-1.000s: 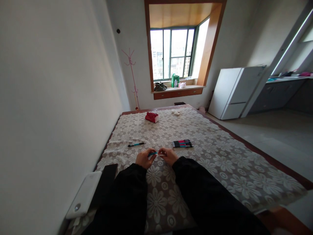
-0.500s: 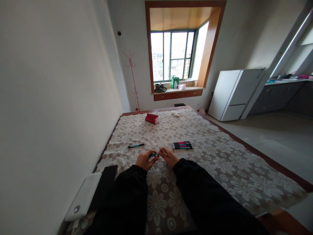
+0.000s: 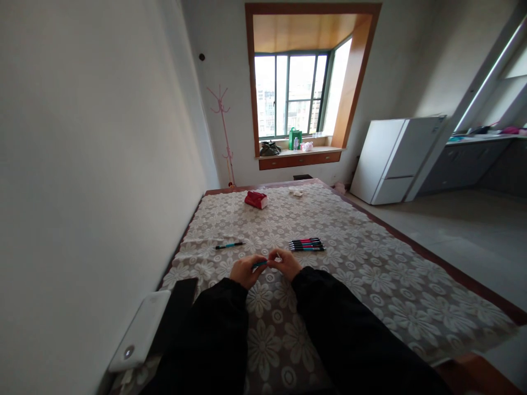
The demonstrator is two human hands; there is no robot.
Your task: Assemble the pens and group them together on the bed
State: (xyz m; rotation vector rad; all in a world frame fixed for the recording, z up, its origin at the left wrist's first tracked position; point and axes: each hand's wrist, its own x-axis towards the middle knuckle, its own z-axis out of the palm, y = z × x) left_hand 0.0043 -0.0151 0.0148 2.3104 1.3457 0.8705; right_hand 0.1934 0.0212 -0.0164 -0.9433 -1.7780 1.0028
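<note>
My left hand [image 3: 245,270] and right hand [image 3: 285,264] pinched a teal pen [image 3: 259,265] between them; loose pen [image 3: 229,245] lay left, pen bundle [image 3: 307,244] right, nothing between.

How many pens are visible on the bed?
About 6: one between the left hand and right hand, one single pen to the left, roughly four in the bundle; exact bundle count unclear.

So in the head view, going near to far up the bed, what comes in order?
Hands holding a teal pen → row of pink and teal pens → red pouch → wooden window ledge.
</note>
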